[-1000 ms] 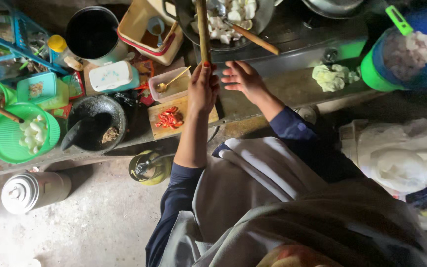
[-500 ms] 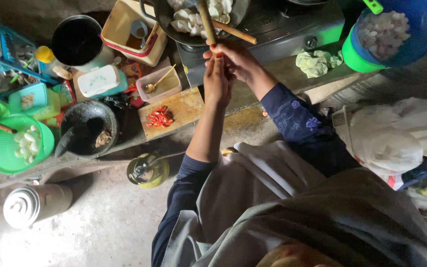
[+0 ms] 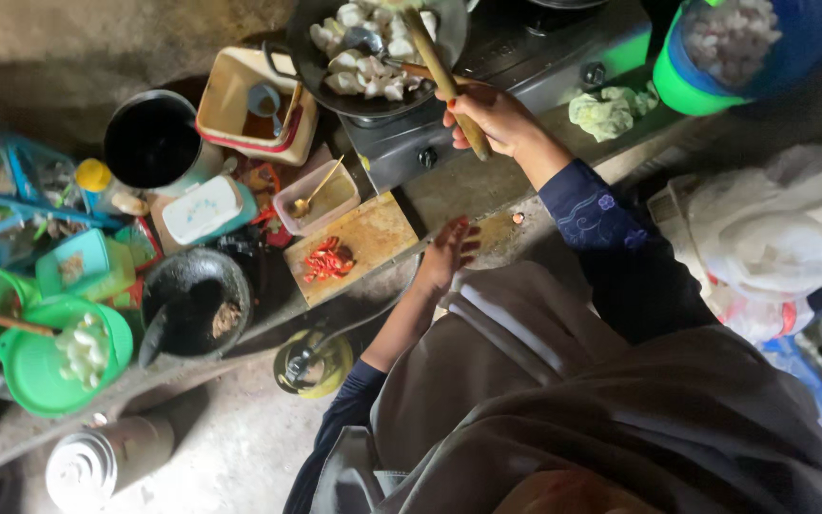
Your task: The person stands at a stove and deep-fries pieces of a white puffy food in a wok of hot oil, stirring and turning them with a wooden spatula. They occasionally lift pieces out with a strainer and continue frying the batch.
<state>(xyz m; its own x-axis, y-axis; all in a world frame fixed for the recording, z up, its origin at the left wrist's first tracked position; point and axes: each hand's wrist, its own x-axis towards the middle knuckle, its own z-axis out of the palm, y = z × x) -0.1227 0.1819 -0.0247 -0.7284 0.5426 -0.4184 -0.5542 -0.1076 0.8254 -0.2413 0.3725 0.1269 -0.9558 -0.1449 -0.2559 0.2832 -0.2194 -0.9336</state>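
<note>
While right hand [image 3: 492, 116] clasps the wooden stick [image 3: 441, 78], left hand [image 3: 449, 253] hangs empty.

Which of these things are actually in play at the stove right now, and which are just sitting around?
In play:
right hand
wooden handle
black wok
stove

Lying about:
left hand, empty
cutting board
chopped red chillies
stone mortar
green bowl

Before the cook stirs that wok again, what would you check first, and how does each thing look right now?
1. Right hand grips the wooden handle: ok.
2. Left hand clear of the wok, resting at the counter edge: ok.
3. Wok sits on the stove: ok.
4. Burner flame: cannot tell.
5. Chopped red chilies ready on the cutting board: ok.
</note>
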